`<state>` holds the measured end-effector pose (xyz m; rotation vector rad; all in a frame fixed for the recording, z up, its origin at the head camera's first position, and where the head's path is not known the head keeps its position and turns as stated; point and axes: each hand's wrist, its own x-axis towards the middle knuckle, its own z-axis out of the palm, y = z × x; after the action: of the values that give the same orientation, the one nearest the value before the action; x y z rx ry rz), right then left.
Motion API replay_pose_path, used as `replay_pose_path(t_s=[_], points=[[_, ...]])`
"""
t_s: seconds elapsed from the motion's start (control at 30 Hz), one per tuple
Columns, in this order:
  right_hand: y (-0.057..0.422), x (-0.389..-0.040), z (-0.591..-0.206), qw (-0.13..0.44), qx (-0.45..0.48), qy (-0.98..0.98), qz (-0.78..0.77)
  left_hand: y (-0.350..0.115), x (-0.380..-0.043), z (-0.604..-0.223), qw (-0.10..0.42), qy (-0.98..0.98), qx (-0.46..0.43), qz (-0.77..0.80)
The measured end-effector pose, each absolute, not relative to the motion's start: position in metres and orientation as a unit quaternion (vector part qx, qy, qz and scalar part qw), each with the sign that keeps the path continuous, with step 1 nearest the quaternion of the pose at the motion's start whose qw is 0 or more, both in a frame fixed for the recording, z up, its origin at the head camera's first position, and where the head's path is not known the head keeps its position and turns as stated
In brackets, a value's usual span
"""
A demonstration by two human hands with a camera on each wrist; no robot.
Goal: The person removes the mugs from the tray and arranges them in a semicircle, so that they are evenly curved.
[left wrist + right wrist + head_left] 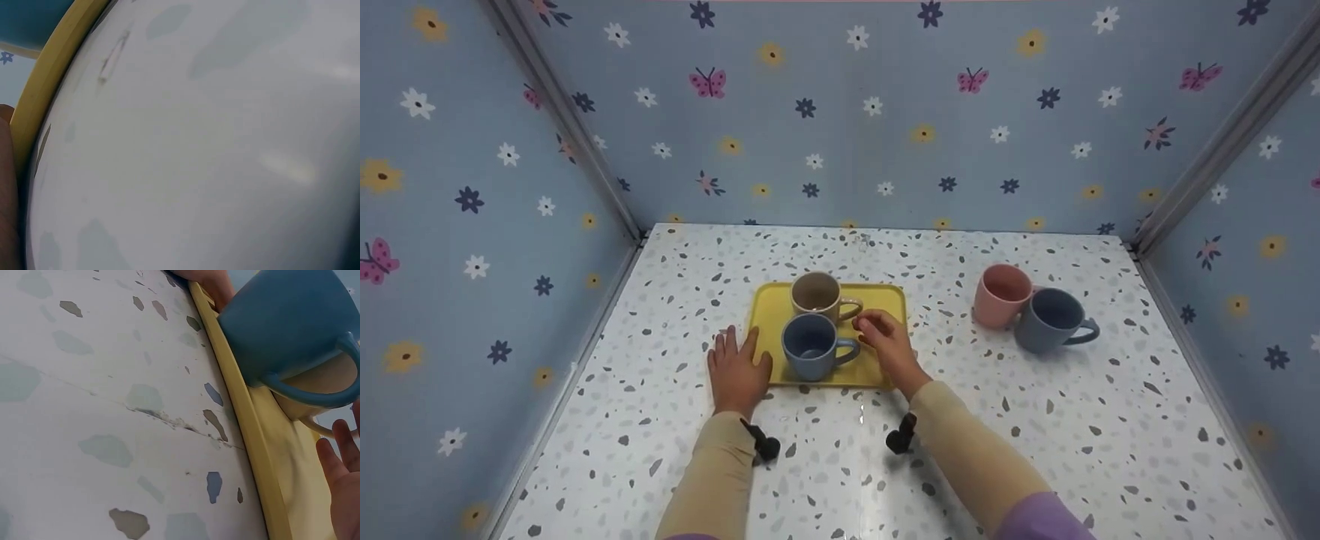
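A yellow tray (891, 300) lies on the speckled table, bearing a blue mug (808, 346) at the front and a beige mug (814, 291) just behind it. Both mug handles point right. My left hand (737, 375) rests with spread fingers at the tray's left edge, thumb over the rim. Over the tray's right side is my right hand (889, 346), its fingertips close to the two handles. The right wrist view shows its loosely bent fingers (332, 461) beside the blue mug's handle (315, 398), with nothing gripped. In the left wrist view only a sliver of hand shows.
To the right on the table stand a pink mug (1002, 297) and a grey-blue mug (1048, 322), side by side, the latter's handle pointing right. Flower-patterned walls (855, 120) enclose the table at the back and both sides.
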<state>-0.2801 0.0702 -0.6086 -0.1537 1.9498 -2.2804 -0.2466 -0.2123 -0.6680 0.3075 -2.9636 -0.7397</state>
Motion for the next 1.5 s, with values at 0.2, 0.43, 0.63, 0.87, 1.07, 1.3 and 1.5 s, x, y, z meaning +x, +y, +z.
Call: replay_pose_path(t_s=[0.2,0.43,0.63,0.87,1.07,1.3,1.5], points=[[0.069,-0.273,-0.612,0.102,-0.063,0.622,-0.774,-0.212,-0.246,-0.670,0.036,-0.965,0.098,-0.242],[0.068,-0.268,-0.616,0.128,-0.116,0.630,-0.757,-0.212,-0.246,-0.668,0.042,-0.964,0.096,-0.244],[0.066,-0.269,-0.619,0.112,-0.138,0.657,-0.732,-0.210,-0.247,-0.665,0.043,-0.966,0.092,-0.236],[0.065,-0.263,-0.608,0.095,-0.157,0.680,-0.710,-0.208,-0.246,-0.663,0.026,-0.967,0.100,-0.232],[0.062,-0.268,-0.619,0.090,-0.151,0.680,-0.712,-0.210,-0.247,-0.665,0.029,-0.967,0.102,-0.231],[0.063,-0.271,-0.616,0.098,-0.137,0.697,-0.697,-0.211,-0.246,-0.664,0.030,-0.966,0.100,-0.235],[0.068,-0.274,-0.617,0.097,-0.134,0.695,-0.700,-0.211,-0.246,-0.664,0.036,-0.964,0.097,-0.244]])
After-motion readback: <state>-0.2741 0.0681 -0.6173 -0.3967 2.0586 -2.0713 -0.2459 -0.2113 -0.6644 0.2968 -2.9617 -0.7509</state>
